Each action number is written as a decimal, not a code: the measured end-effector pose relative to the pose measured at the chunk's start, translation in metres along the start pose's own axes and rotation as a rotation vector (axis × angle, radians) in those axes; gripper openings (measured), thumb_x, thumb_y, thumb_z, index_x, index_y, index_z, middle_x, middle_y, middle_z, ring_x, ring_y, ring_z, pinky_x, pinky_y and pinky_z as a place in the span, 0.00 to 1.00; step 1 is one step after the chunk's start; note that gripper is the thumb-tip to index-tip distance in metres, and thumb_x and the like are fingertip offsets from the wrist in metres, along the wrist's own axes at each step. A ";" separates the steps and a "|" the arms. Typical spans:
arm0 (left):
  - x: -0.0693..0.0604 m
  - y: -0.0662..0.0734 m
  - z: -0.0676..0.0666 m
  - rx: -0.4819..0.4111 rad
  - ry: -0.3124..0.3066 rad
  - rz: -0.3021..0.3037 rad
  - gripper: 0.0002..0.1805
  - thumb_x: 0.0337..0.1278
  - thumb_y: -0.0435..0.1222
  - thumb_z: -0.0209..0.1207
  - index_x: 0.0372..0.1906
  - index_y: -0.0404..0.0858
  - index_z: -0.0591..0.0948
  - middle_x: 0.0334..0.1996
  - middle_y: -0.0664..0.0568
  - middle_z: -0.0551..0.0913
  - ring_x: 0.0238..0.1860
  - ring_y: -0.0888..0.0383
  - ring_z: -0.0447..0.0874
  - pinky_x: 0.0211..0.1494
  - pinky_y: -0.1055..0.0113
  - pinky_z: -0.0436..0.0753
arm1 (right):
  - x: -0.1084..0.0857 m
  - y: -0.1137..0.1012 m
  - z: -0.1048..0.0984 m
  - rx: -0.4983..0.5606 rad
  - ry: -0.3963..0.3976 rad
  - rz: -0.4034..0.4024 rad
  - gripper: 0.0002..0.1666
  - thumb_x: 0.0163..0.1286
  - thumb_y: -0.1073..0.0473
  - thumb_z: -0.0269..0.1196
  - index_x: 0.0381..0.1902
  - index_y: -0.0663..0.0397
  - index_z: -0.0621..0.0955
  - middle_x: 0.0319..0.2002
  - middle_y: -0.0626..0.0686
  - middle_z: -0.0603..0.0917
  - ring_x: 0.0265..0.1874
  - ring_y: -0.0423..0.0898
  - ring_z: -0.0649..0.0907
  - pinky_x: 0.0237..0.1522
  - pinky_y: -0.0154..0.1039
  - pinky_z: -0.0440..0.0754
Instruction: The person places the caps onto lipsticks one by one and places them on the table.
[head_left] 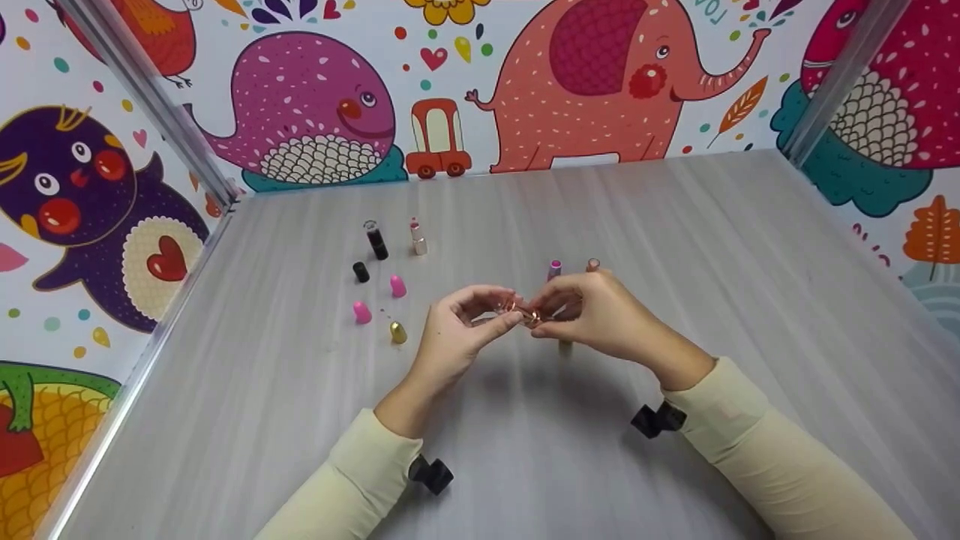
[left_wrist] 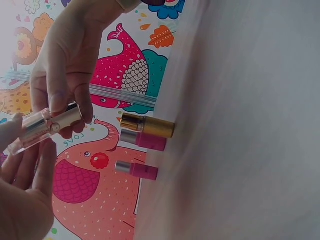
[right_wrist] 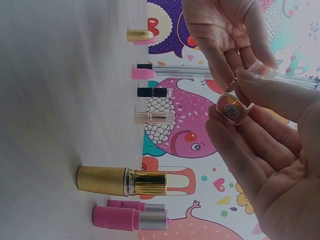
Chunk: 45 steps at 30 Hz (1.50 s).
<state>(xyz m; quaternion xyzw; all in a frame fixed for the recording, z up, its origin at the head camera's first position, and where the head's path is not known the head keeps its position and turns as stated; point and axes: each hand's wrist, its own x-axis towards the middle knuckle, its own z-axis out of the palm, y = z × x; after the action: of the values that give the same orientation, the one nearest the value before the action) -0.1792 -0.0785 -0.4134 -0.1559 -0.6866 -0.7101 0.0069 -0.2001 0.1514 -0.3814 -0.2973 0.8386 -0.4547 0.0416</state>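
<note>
My left hand [head_left: 451, 330] and right hand [head_left: 611, 319] meet over the middle of the table, both on one lipstick [head_left: 529, 313]. It has a shiny rose-gold base [left_wrist: 66, 119] and a clear cap [left_wrist: 31, 134]. My left fingers and thumb hold the clear cap end, while my right fingers and thumb pinch the base; its underside [right_wrist: 231, 109] faces the right wrist camera. Below the hands stand a gold lipstick tube [right_wrist: 102, 180] and two pink tubes with silver collars, one [right_wrist: 116, 218] in front of the other. The right hand partly hides them in the head view.
Left of the hands stand a black lipstick [head_left: 376, 241] with a clear top and an uncapped pale lipstick [head_left: 418, 240]. Nearer lie a black cap [head_left: 361, 271], two pink caps [head_left: 397, 286] and a gold cap [head_left: 398, 332]. Cartoon-printed walls [head_left: 450, 67] border the table.
</note>
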 end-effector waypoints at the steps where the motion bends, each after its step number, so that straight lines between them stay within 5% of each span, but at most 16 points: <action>1: 0.000 0.000 0.000 0.008 0.003 -0.002 0.15 0.61 0.28 0.74 0.51 0.29 0.87 0.47 0.45 0.90 0.52 0.53 0.88 0.60 0.59 0.88 | 0.000 0.000 0.000 0.000 0.001 0.001 0.13 0.63 0.65 0.80 0.45 0.56 0.90 0.39 0.50 0.93 0.37 0.43 0.92 0.42 0.46 0.91; 11: -0.001 0.004 0.000 0.011 0.032 -0.003 0.14 0.62 0.29 0.74 0.51 0.29 0.88 0.46 0.45 0.90 0.51 0.53 0.88 0.60 0.59 0.88 | 0.000 0.000 -0.002 0.011 0.004 -0.015 0.14 0.64 0.63 0.79 0.47 0.58 0.90 0.40 0.52 0.93 0.37 0.46 0.92 0.43 0.49 0.91; 19: 0.002 0.015 -0.009 -0.042 0.122 0.011 0.13 0.61 0.27 0.74 0.49 0.30 0.88 0.47 0.45 0.91 0.52 0.53 0.88 0.60 0.61 0.87 | 0.000 0.001 -0.013 -0.025 0.056 0.014 0.14 0.63 0.63 0.80 0.46 0.56 0.91 0.41 0.50 0.92 0.42 0.46 0.91 0.49 0.49 0.91; 28: 0.009 0.036 -0.034 0.010 0.202 0.056 0.12 0.61 0.27 0.74 0.49 0.33 0.89 0.46 0.46 0.90 0.53 0.52 0.88 0.57 0.64 0.88 | 0.001 0.012 -0.037 -0.086 0.173 0.063 0.10 0.70 0.60 0.76 0.47 0.53 0.91 0.42 0.48 0.92 0.41 0.43 0.89 0.44 0.33 0.86; 34: 0.019 0.052 -0.052 0.012 0.296 0.072 0.11 0.62 0.28 0.74 0.48 0.35 0.89 0.45 0.45 0.89 0.52 0.50 0.88 0.57 0.63 0.88 | 0.003 0.023 -0.052 -0.104 0.254 0.124 0.11 0.72 0.58 0.74 0.50 0.54 0.91 0.44 0.51 0.93 0.43 0.43 0.89 0.45 0.30 0.85; 40: 0.038 0.067 -0.065 0.070 0.316 0.048 0.14 0.64 0.34 0.75 0.51 0.37 0.88 0.47 0.46 0.90 0.52 0.50 0.87 0.55 0.63 0.88 | 0.000 0.032 -0.068 -0.080 0.357 0.154 0.13 0.74 0.57 0.73 0.52 0.56 0.90 0.45 0.55 0.93 0.39 0.42 0.88 0.41 0.27 0.85; 45: 0.053 0.074 -0.078 0.124 0.356 0.045 0.16 0.65 0.37 0.74 0.54 0.36 0.87 0.48 0.48 0.89 0.53 0.52 0.85 0.54 0.65 0.88 | 0.001 0.042 -0.073 -0.067 0.368 0.182 0.16 0.75 0.55 0.72 0.56 0.55 0.89 0.47 0.56 0.92 0.39 0.44 0.88 0.40 0.26 0.85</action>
<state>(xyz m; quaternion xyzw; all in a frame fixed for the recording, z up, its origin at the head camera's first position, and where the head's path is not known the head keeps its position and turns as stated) -0.2297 -0.1477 -0.3301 -0.0422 -0.7135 -0.6824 0.1536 -0.2452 0.2225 -0.3717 -0.1336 0.8701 -0.4674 -0.0816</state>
